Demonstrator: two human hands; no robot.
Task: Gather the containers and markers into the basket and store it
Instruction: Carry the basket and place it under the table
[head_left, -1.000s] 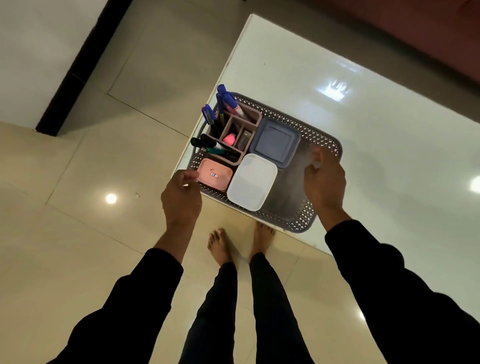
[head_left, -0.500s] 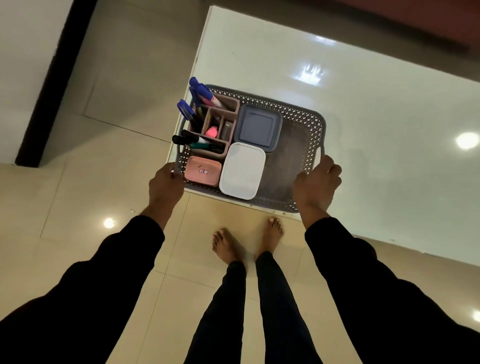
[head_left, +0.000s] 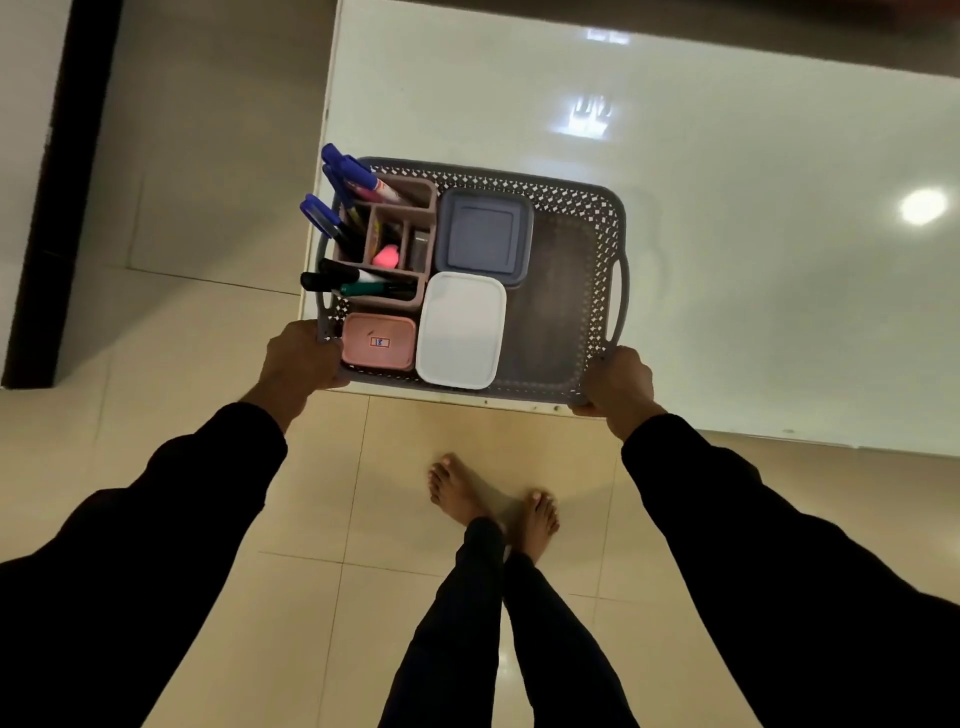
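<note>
Basket (head_left: 571, 208), grey, perforated walls, a slot handle at each short end; head view, the only one supplied. It sits on the near left corner of a white glossy table (head_left: 727, 234), its near long side along the table's front edge, its left end at or just past the table's side edge.

Contents, left to right:
- Divided brown organiser (head_left: 395, 218), far left corner of the basket. Blue-capped markers (head_left: 343, 174) stand tilted out over the rim; black and green markers (head_left: 358, 283) lie across its near compartment; a pink item shows in a middle compartment.
- Pink lidded container (head_left: 379, 340), near left corner, small label on the lid.
- White lidded container (head_left: 461, 330), just beside the pink one, along the near wall.
- Blue-grey lidded container (head_left: 484, 235), beyond the white one and touching it, next to the organiser.
- Right third of the basket floor bare.

Hands:
- Left hand (head_left: 301, 358): curled round the basket's near left corner.
- Right hand (head_left: 618, 382): curled round the near right corner, fingers under the rim and hidden.

Other: person in black sleeves and trousers, barefoot on a beige tiled floor (head_left: 208, 467), standing at the table's front edge.

Progress, as judged: no container or marker is visible loose on the table, so gathering looks complete. Storing remains. With both hands on the near corners, the basket appears about to be lifted or drawn off the table. No storage place is in view. The tilted markers could slip out if the basket tips leftward.
</note>
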